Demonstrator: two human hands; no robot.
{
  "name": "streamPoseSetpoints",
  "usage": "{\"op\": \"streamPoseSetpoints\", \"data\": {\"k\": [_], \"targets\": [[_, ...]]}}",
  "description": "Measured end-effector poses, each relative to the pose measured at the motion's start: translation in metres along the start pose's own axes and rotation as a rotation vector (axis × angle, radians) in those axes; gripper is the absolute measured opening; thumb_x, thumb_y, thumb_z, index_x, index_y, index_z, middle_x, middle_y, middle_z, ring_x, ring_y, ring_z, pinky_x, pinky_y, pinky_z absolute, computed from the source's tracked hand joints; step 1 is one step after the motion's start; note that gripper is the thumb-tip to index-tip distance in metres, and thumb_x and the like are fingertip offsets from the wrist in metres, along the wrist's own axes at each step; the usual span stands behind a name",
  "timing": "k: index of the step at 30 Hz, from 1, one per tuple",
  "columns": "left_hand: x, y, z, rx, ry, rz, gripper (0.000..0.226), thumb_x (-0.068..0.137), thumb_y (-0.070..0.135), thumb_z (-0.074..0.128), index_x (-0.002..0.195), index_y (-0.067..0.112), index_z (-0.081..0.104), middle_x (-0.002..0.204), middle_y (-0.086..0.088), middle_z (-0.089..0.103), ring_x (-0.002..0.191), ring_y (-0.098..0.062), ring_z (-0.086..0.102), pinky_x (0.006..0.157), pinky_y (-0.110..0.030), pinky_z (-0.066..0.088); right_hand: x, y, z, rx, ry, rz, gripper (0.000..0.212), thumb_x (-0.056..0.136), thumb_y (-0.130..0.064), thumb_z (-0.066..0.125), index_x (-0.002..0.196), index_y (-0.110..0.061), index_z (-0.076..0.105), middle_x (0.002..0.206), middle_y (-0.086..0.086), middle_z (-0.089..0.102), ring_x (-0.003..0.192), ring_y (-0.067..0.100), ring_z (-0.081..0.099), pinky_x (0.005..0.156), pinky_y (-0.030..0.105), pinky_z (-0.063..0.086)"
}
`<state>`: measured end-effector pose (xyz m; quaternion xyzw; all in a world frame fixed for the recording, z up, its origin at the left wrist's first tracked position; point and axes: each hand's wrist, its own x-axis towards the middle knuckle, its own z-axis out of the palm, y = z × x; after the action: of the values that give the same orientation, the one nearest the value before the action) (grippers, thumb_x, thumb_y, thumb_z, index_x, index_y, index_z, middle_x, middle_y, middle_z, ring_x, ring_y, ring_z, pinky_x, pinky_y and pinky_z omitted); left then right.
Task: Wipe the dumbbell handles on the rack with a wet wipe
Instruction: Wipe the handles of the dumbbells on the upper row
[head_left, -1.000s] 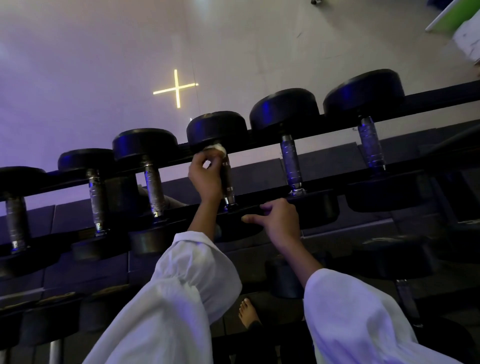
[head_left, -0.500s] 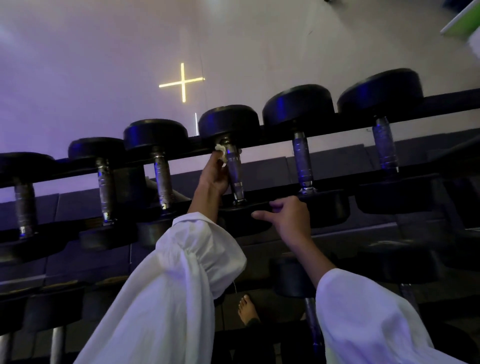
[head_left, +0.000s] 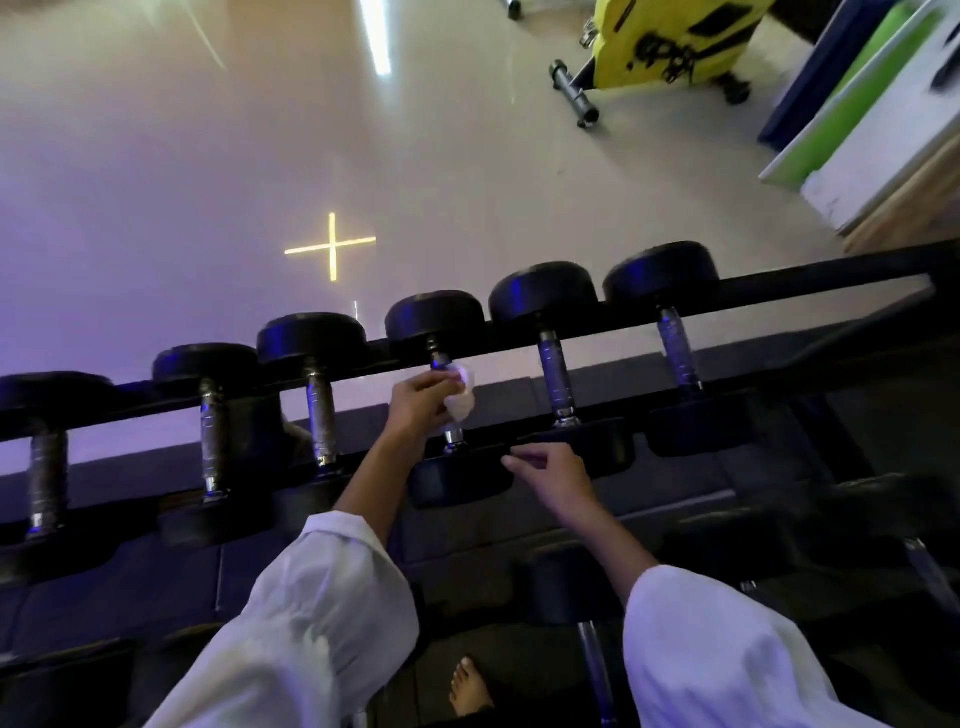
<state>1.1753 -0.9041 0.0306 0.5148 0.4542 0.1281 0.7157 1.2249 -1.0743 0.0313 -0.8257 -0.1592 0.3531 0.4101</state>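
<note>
Several black dumbbells with metal handles lie side by side on the top tier of a black rack (head_left: 810, 278). My left hand (head_left: 418, 405) grips a crumpled white wet wipe (head_left: 461, 397) wrapped against the handle of the middle dumbbell (head_left: 435, 319). That handle's lower end (head_left: 453, 436) shows below the wipe. My right hand (head_left: 558, 478) rests on the near head of the same dumbbell (head_left: 457, 483), fingers loosely bent, holding nothing. The two handles to the right (head_left: 556, 374) (head_left: 678, 348) and those to the left (head_left: 320, 410) are bare.
Lower rack tiers hold more dumbbells (head_left: 571, 584) under my arms. A bare foot (head_left: 470, 686) stands on the dark mat below. Beyond the rack lies shiny floor with a glowing cross reflection (head_left: 331, 247), a yellow machine (head_left: 660, 41) and green-white panels (head_left: 857, 119) at the top right.
My left hand slid the wipe down from the handle's top end to its middle and now wraps around it. The camera tilted up, showing more floor. My right hand stayed on the dumbbell head.
</note>
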Motion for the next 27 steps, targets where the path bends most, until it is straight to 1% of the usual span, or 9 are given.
{"op": "streamPoseSetpoints", "data": {"k": [3, 5, 9, 13, 16, 19, 22, 25, 27], "targets": [[-0.014, -0.001, 0.010, -0.127, -0.055, -0.057, 0.007, 0.086, 0.003, 0.059, 0.089, 0.008, 0.064, 0.076, -0.007, 0.063, 0.054, -0.010, 0.064, 0.048, -0.017, 0.051, -0.005, -0.002, -0.014, 0.115, 0.090, -0.046, 0.021, 0.086, -0.011, 0.063, 0.105, -0.004, 0.069, 0.089, 0.002, 0.066, 0.091, 0.018, 0.062, 0.083, 0.031, 0.047], [-0.022, 0.000, 0.017, -0.153, -0.062, -0.063, 0.007, 0.087, 0.004, 0.059, 0.089, 0.008, 0.065, 0.078, -0.007, 0.063, 0.054, -0.008, 0.064, 0.048, -0.015, 0.049, -0.009, -0.005, -0.024, 0.164, 0.112, -0.056, 0.020, 0.086, -0.010, 0.063, 0.104, -0.004, 0.070, 0.088, 0.004, 0.066, 0.090, 0.019, 0.062, 0.085, 0.034, 0.048], [-0.032, 0.003, 0.034, -0.113, -0.098, -0.047, 0.010, 0.087, 0.003, 0.058, 0.094, 0.003, 0.065, 0.086, -0.011, 0.064, 0.072, -0.017, 0.063, 0.053, -0.015, 0.052, -0.014, -0.006, -0.045, 0.192, 0.076, -0.050, 0.022, 0.085, -0.017, 0.064, 0.104, -0.007, 0.070, 0.096, 0.007, 0.069, 0.097, 0.022, 0.064, 0.090, 0.036, 0.050], [-0.043, 0.001, 0.061, -0.117, -0.083, -0.026, 0.007, 0.088, 0.006, 0.059, 0.091, 0.007, 0.065, 0.094, -0.011, 0.065, 0.089, -0.023, 0.062, 0.063, -0.019, 0.056, -0.013, 0.001, -0.072, 0.210, -0.010, -0.052, 0.023, 0.087, -0.019, 0.063, 0.107, -0.009, 0.069, 0.098, 0.006, 0.069, 0.092, 0.019, 0.064, 0.083, 0.029, 0.050], [-0.052, -0.006, 0.087, -0.147, -0.075, -0.021, 0.010, 0.085, 0.006, 0.063, 0.095, 0.007, 0.064, 0.091, -0.008, 0.066, 0.085, -0.019, 0.063, 0.067, -0.019, 0.056, -0.008, 0.012, -0.096, 0.253, -0.046, -0.083, 0.023, 0.088, -0.015, 0.061, 0.108, -0.004, 0.067, 0.096, 0.006, 0.067, 0.089, 0.017, 0.062, 0.076, 0.021, 0.048], [-0.051, -0.013, 0.115, -0.147, 0.040, 0.042, 0.021, 0.084, 0.000, 0.062, 0.105, 0.002, 0.062, 0.085, -0.007, 0.065, 0.079, -0.016, 0.062, 0.061, -0.016, 0.055, 0.005, 0.026, -0.123, 0.246, -0.054, -0.121, 0.025, 0.087, -0.016, 0.062, 0.108, -0.004, 0.067, 0.099, 0.007, 0.068, 0.095, 0.018, 0.062, 0.082, 0.023, 0.048], [-0.037, -0.016, 0.136, -0.078, 0.194, 0.110, 0.023, 0.083, 0.001, 0.064, 0.106, 0.002, 0.063, 0.079, -0.006, 0.062, 0.072, -0.016, 0.057, 0.062, -0.022, 0.050, 0.020, 0.038, -0.140, 0.165, -0.020, -0.165, 0.031, 0.085, -0.019, 0.066, 0.112, -0.005, 0.066, 0.108, 0.006, 0.067, 0.097, 0.012, 0.059, 0.079, 0.016, 0.043], [-0.013, -0.013, 0.156, 0.106, 0.362, 0.256, 0.018, 0.082, 0.005, 0.067, 0.099, 0.001, 0.068, 0.074, -0.002, 0.060, 0.069, -0.012, 0.054, 0.066, -0.023, 0.047, 0.037, 0.050, -0.146, 0.144, -0.039, -0.129, 0.043, 0.083, -0.023, 0.068, 0.121, -0.004, 0.060, 0.119, 0.010, 0.063, 0.108, 0.016, 0.058, 0.086, 0.019, 0.042], [-0.004, -0.011, 0.163, 0.303, 0.419, 0.338, 0.018, 0.082, 0.009, 0.068, 0.099, 0.004, 0.070, 0.083, -0.008, 0.065, 0.077, -0.017, 0.058, 0.076, -0.029, 0.049, 0.047, 0.052, -0.142, 0.100, -0.102, -0.082, 0.057, 0.082, -0.029, 0.069, 0.131, -0.004, 0.050, 0.130, 0.011, 0.056, 0.119, 0.022, 0.052, 0.096, 0.025, 0.041]]}}
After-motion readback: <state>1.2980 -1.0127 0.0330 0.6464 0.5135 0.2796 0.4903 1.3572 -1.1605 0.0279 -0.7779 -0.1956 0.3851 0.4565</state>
